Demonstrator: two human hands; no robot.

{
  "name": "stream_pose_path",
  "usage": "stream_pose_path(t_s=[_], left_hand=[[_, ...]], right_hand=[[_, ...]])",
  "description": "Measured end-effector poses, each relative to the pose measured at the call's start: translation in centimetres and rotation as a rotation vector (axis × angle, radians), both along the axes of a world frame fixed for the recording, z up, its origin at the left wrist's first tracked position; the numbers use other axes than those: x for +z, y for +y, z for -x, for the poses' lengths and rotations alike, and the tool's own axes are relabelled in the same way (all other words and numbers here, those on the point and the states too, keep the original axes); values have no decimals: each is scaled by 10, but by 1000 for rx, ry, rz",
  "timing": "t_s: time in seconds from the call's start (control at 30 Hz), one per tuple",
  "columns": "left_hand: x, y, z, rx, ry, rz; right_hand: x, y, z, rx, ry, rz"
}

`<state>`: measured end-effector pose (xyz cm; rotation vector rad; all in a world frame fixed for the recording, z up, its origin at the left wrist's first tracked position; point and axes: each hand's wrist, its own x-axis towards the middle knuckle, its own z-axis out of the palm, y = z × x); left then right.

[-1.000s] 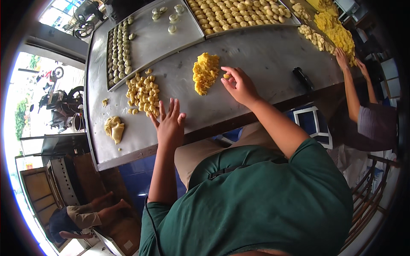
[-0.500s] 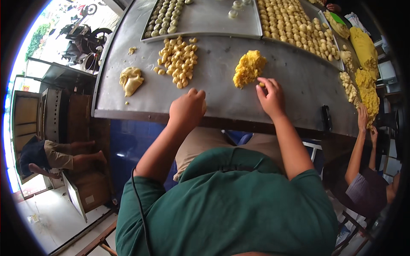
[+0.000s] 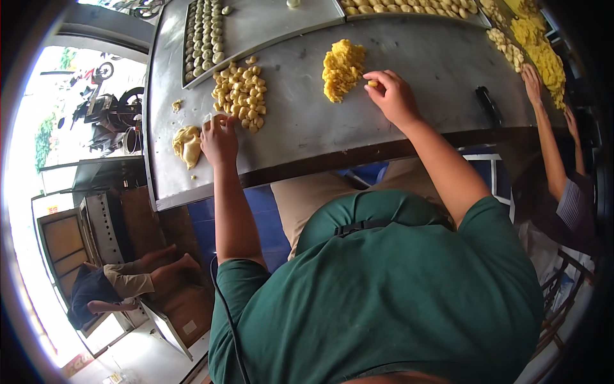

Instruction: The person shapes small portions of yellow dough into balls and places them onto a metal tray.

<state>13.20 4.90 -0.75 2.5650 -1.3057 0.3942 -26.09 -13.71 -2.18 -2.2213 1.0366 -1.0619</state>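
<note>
My right hand (image 3: 395, 101) pinches a small yellow ball of filling (image 3: 372, 83) between thumb and fingers. Just to its left lies a crumbly yellow heap of filling (image 3: 342, 69) on the metal table. My left hand (image 3: 219, 142) is at the near-left side of a pile of small pale dough balls (image 3: 240, 93), its fingers curled together. Whatever those fingers hold, if anything, is hidden. Left of that hand sits a smooth lump of dough (image 3: 187, 146), very close to its knuckles. A small dough scrap (image 3: 177, 105) lies beyond the lump.
A tray (image 3: 275, 40) with rows of greenish balls stands at the far left. Another tray (image 3: 409, 14) of pale balls adjoins it. A black object (image 3: 488, 105) lies near the right front edge. A co-worker's hands (image 3: 532, 84) are beside more yellow filling (image 3: 540, 54).
My left hand has moved left, to between the dough balls and the dough lump. My right hand still pinches the filling beside the heap. The whole view has shifted and turned.
</note>
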Motion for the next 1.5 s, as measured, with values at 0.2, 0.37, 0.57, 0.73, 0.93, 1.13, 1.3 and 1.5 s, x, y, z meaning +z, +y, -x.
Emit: stream_pose_path(t_s=[0.2, 0.37, 0.57, 0.73, 0.93, 1.13, 1.3, 1.5], left_hand=[[-4, 12, -1, 12, 66, 222], [8, -2, 101, -464, 458, 475], [13, -11, 147, -671, 295, 150], [19, -7, 146, -602, 292, 157], [27, -10, 150, -614, 314, 187], [10, 0, 139, -583, 284, 235], [25, -10, 151, -501, 296, 182], [25, -7, 150, -535, 330, 188]], right_hand=[[13, -38, -49, 30, 63, 409], [6, 3, -21, 110, 508, 168], [38, -17, -33, 30, 180, 279], [0, -5, -34, 39, 249, 158], [37, -12, -26, 142, 453, 126], [52, -11, -26, 235, 625, 128], [19, -12, 2, 51, 187, 154], [2, 16, -3, 101, 262, -11]])
